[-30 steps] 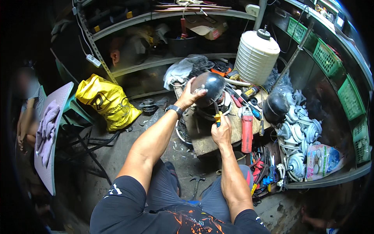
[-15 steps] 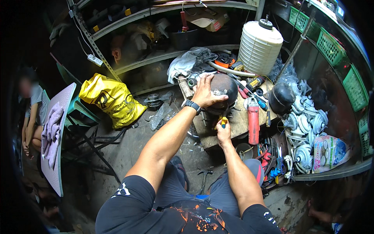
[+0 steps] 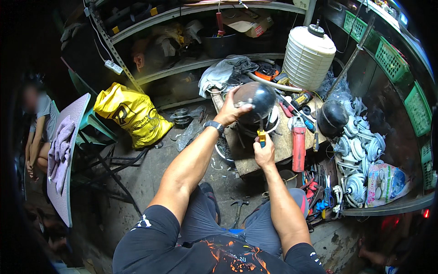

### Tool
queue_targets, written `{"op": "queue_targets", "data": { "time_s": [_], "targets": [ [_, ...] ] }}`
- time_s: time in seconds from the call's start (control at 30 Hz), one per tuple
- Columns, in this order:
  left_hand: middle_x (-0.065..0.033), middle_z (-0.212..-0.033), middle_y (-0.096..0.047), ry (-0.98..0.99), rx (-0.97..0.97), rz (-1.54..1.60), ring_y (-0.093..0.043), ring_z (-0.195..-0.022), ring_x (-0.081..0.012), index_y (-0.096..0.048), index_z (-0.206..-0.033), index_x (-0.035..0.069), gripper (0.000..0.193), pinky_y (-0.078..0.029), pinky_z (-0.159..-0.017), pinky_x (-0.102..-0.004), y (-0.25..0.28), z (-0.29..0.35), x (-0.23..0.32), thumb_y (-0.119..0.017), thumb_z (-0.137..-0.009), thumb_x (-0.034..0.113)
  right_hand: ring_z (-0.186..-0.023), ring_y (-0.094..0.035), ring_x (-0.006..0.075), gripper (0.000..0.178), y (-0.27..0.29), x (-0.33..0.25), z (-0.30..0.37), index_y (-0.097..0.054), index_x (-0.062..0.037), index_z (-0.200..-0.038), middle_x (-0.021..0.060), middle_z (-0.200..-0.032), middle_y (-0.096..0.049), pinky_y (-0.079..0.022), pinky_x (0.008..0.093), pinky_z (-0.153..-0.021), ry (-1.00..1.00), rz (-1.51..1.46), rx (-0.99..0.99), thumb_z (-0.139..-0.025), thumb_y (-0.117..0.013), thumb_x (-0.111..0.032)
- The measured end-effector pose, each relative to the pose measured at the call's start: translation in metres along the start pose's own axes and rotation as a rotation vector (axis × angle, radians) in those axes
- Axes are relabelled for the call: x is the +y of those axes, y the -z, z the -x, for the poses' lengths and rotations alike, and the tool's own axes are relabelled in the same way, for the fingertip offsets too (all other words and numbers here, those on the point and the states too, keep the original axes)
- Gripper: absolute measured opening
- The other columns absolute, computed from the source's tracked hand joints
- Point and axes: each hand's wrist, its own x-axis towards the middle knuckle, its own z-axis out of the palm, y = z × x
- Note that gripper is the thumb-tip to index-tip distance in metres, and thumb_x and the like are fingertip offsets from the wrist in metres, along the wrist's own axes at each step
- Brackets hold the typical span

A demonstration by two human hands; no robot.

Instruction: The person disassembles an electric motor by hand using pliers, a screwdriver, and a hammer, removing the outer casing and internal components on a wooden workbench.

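My left hand (image 3: 232,112) grips the left side of a black, rounded metal dome (image 3: 256,97), with the thumb across its near face. The dome is tilted above a wooden worktop (image 3: 255,159); what lies under it is mostly hidden. In front of it, my right hand (image 3: 264,153) is closed round a yellow-handled screwdriver (image 3: 261,137). Its shaft points up toward the dome's near edge, and I cannot tell whether the tip touches. A red angle grinder (image 3: 298,148) lies right of my right hand. Another black dome (image 3: 331,117) stands farther right.
A white ribbed tank (image 3: 309,57) stands behind the worktop. White pulley-like parts (image 3: 358,150) are heaped at the right, beside pliers and scissors (image 3: 326,192). A yellow sack (image 3: 132,116) and a tilted tabletop (image 3: 75,150) are left, near a seated person. A hammer (image 3: 238,210) lies between my feet.
The dome has tipped, showing its smooth black side instead of its brownish top. My left hand has shifted slightly left and down with it; the screwdriver is more upright.
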Motion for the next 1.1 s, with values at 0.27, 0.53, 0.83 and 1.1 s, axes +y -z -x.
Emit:
{"op": "queue_targets", "data": {
  "time_s": [0.27,0.53,0.83,1.1],
  "targets": [
    [-0.0238,-0.155,-0.043,-0.075,-0.011,-0.413,-0.04,-0.148,-0.0359,-0.036,-0.155,0.0,0.119,-0.031,-0.124,-0.0454,-0.014,-0.005,0.02,-0.089,-0.07,0.063,-0.084,-0.068,0.0251,0.018,-0.014,0.023,0.002,-0.061,0.0017,-0.101,0.0125,-0.091,-0.066,-0.056,0.0396,-0.076,-0.252,-0.355,0.039,-0.087,-0.059,-0.008],
    [-0.022,-0.164,-0.035,-0.247,0.038,-0.577,-0.036,-0.151,-0.0372,-0.033,-0.162,0.008,0.096,-0.023,-0.125,-0.0506,0.024,0.015,0.003,-0.057,-0.094,0.071,-0.094,-0.061,0.0449,0.031,0.019,-0.016,-0.01,-0.062,0.0056,-0.11,0.0245,-0.098,-0.061,-0.051,0.0497,-0.086,0.245,0.276,-0.088,-0.081,-0.059,-0.007],
    [-0.0153,-0.167,-0.037,-0.671,-0.216,-1.155,-0.036,-0.153,-0.0319,-0.035,-0.162,0.008,0.08,-0.018,-0.123,-0.0581,0.013,0.012,0.044,-0.041,-0.105,0.063,-0.076,-0.06,0.0116,0.01,-0.018,0.035,0.023,-0.056,-0.0079,-0.101,0.0044,-0.095,-0.065,-0.054,0.0278,-0.068,-0.225,-0.501,-0.025,-0.092,-0.059,-0.004],
    [-0.0164,-0.169,-0.034,-0.614,-0.257,-1.014,-0.031,-0.156,-0.0346,-0.036,-0.162,0.009,0.076,-0.022,-0.124,-0.0542,-0.017,0.016,0.042,-0.048,-0.105,0.057,-0.074,-0.061,0.0153,0.021,-0.017,0.037,0.036,-0.056,-0.0042,-0.108,0.0048,-0.089,-0.059,-0.056,0.0329,-0.067,-0.34,-0.527,0.056,-0.096,-0.068,-0.017]
  ]
}}
